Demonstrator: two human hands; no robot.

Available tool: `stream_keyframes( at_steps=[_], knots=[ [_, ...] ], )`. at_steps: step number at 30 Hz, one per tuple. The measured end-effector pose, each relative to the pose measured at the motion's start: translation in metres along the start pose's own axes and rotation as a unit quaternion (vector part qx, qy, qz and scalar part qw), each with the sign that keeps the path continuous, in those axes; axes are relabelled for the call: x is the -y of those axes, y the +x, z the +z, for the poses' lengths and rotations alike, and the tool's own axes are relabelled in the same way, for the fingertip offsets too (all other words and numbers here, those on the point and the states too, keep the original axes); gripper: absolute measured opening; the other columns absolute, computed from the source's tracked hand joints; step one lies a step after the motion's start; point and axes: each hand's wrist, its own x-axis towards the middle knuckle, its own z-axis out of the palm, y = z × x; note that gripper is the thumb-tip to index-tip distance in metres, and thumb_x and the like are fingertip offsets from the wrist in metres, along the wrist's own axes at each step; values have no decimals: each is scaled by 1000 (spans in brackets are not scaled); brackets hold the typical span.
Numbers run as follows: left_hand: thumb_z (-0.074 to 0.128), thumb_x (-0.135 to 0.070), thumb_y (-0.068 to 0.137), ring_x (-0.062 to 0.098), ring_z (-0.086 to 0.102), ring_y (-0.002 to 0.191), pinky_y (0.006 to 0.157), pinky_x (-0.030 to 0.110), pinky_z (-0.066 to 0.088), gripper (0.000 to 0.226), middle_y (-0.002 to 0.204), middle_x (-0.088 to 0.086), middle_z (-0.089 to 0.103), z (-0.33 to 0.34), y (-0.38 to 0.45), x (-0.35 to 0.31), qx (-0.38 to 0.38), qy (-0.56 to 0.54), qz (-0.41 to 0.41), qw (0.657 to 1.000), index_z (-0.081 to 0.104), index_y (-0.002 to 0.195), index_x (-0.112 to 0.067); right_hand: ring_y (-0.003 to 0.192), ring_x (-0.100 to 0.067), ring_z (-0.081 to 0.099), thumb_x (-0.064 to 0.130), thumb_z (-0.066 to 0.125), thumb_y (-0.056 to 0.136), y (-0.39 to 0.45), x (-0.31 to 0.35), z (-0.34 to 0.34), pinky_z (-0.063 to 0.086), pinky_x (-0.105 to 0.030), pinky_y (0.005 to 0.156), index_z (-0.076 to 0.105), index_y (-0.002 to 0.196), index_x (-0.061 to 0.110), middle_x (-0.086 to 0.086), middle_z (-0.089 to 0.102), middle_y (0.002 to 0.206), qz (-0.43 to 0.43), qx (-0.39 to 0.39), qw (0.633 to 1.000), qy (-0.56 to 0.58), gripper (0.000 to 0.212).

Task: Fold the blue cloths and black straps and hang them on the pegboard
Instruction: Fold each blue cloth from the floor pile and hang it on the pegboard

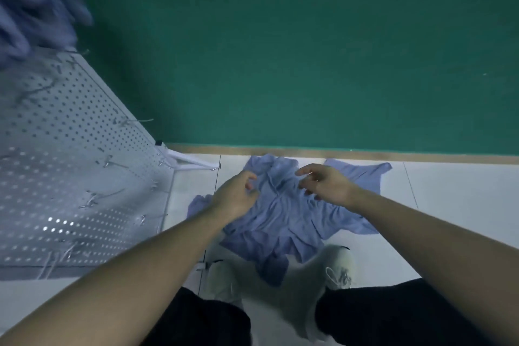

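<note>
Blue cloths (283, 213) heaped and rumpled on the white floor (449, 205) by the pegboard (78, 166). Left hand (237, 195) and right hand (325, 182) above the heap, fingers loosely curled, nothing held. More blue cloth (33, 0) hanging atop the pegboard, blurred.

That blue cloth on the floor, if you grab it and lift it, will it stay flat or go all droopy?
Probably droopy. The blue cloth lies in soft wrinkles and bunched folds on the white floor, so it looks thin and floppy. It will likely sag from wherever the left hand and right hand hovering over it take hold. It seems light and unlikely to break.
</note>
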Motion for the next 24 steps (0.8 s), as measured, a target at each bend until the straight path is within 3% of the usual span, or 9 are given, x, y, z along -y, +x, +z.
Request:
stream_keyframes(
  at_steps=[7, 11, 15, 18, 20, 21, 23, 24],
  knots=[
    [60, -16, 97, 23, 60, 106, 87, 29, 43, 32, 115, 1, 60, 58, 88, 54, 14, -43, -42, 998, 56, 128, -14, 99, -24, 67, 21, 57, 97, 96, -58, 40, 51, -30, 78, 64, 108, 27, 0, 68, 107, 49, 57, 994, -75, 15],
    [63, -6, 94, 29, 59, 117, 87, 24, 39, 41, 131, 13, 61, 87, 128, 80, 25, -34, -44, 998, 54, 134, -8, 93, -22, 60, 17, 55, 98, 141, -75, 65, 48, -33, 80, 67, 118, 10, -4, 64, 103, 45, 95, 989, -104, 23],
    [64, -10, 94, 28, 57, 123, 88, 21, 39, 42, 135, 11, 60, 111, 160, 106, 34, -14, -41, 998, 55, 135, -11, 97, -26, 66, 16, 65, 91, 180, -94, 92, 54, -38, 87, 70, 113, 10, -4, 71, 105, 81, 53, 994, -56, 23],
    [65, -12, 93, 27, 55, 125, 75, 5, 31, 46, 138, 10, 58, 130, 171, 127, 24, 44, -9, 999, 54, 137, -12, 85, -18, 62, 19, 72, 88, 202, -105, 112, 51, -28, 74, 71, 106, 11, -1, 68, 96, 98, 35, 993, -48, 19],
    [66, -14, 93, 25, 56, 121, 72, 4, 30, 47, 138, 8, 58, 140, 174, 141, 35, 105, 14, 994, 53, 138, -14, 84, -18, 64, 20, 76, 84, 213, -111, 124, 52, -23, 66, 69, 104, 13, 0, 68, 91, 107, 28, 994, -25, 22],
    [65, -15, 94, 21, 56, 115, 71, 5, 31, 45, 136, 7, 58, 144, 177, 143, 46, 134, 26, 990, 53, 138, -14, 87, -21, 66, 20, 77, 83, 218, -113, 129, 55, -26, 69, 68, 106, 13, -2, 69, 94, 112, 27, 993, -18, 26],
    [53, -12, 101, 16, 48, 113, 83, 11, 38, 28, 126, 8, 57, 147, 182, 144, 100, 196, 54, 974, 55, 128, -7, 92, -26, 67, 20, 77, 83, 222, -115, 136, 58, -35, 80, 68, 110, 8, -8, 69, 100, 117, 33, 992, -40, 31],
    [43, -9, 105, 17, 45, 116, 92, 17, 37, 19, 118, 11, 55, 148, 186, 139, 116, 201, 27, 972, 56, 116, -1, 90, -27, 67, 21, 75, 84, 224, -116, 139, 56, -36, 81, 70, 109, 5, -9, 70, 99, 117, 36, 991, -60, 30]
  ],
)
